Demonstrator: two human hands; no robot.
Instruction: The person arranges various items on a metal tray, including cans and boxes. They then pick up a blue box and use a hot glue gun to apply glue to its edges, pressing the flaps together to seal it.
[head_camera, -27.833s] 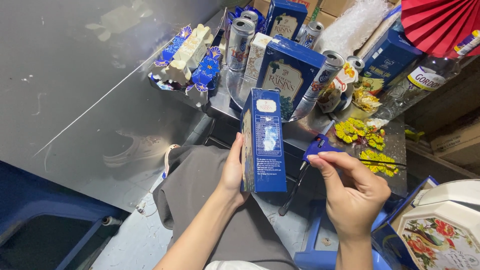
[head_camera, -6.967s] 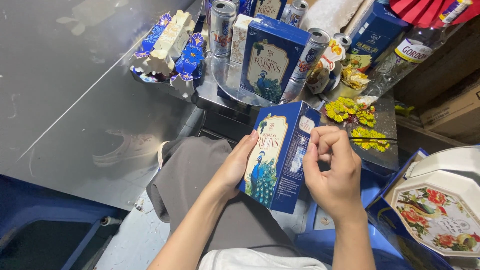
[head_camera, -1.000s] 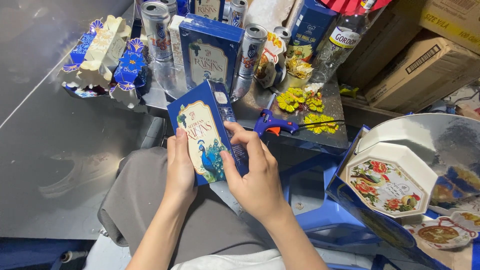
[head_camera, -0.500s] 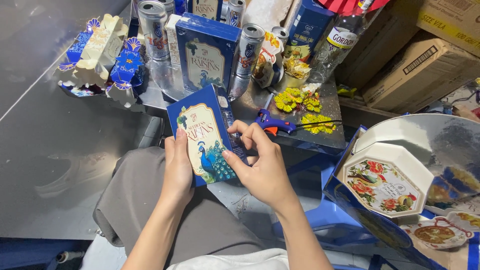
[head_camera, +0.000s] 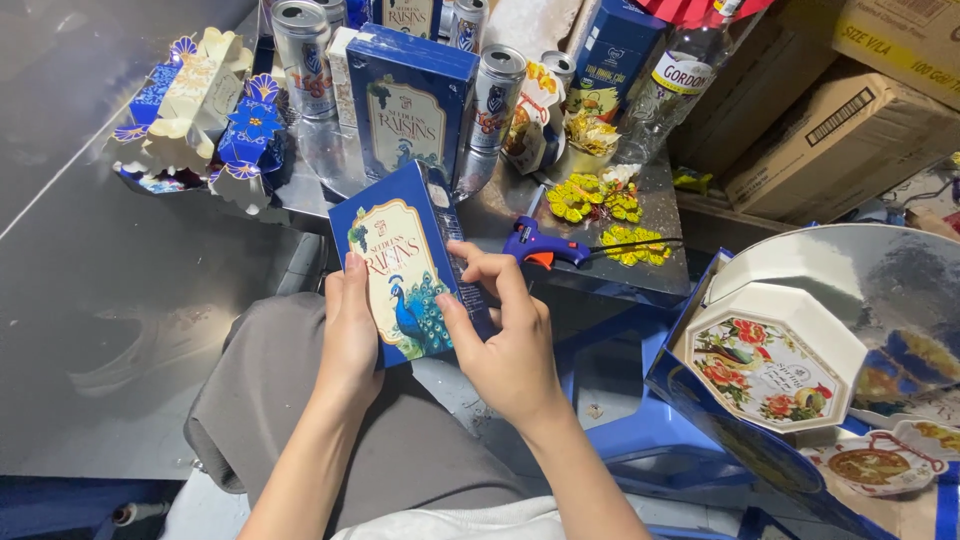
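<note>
seen from the head camera, a seated person holds a blue box (head_camera: 405, 265) with a peacock picture upright over the lap, just in front of a low shiny table (head_camera: 640, 275). the left hand (head_camera: 350, 335) grips the box's left edge, fingers curled behind it and thumb on the front. the right hand (head_camera: 505, 335) clasps the right edge, thumb pressed on the front and fingers bent around the side.

behind the box, on the table, a second blue box (head_camera: 410, 105) of the same kind stands upright, with tall drink cans (head_camera: 300, 45) ranged on both sides of it. a blue glue gun (head_camera: 540, 245) lies just past the right hand, beside yellow paper flowers (head_camera: 575, 200). a clear bottle (head_camera: 670, 85) leans at the back. at the far left sits a blue and cream paper decoration (head_camera: 205, 100).

to the right, a white eight-sided tin (head_camera: 770, 360) with a floral lid rests in a blue-edged tray, near cardboard cartons (head_camera: 840, 140). the person's grey trousers (head_camera: 290, 400) fill the foreground above a blue stool (head_camera: 660, 440). the floor at left is grey and glossy.
</note>
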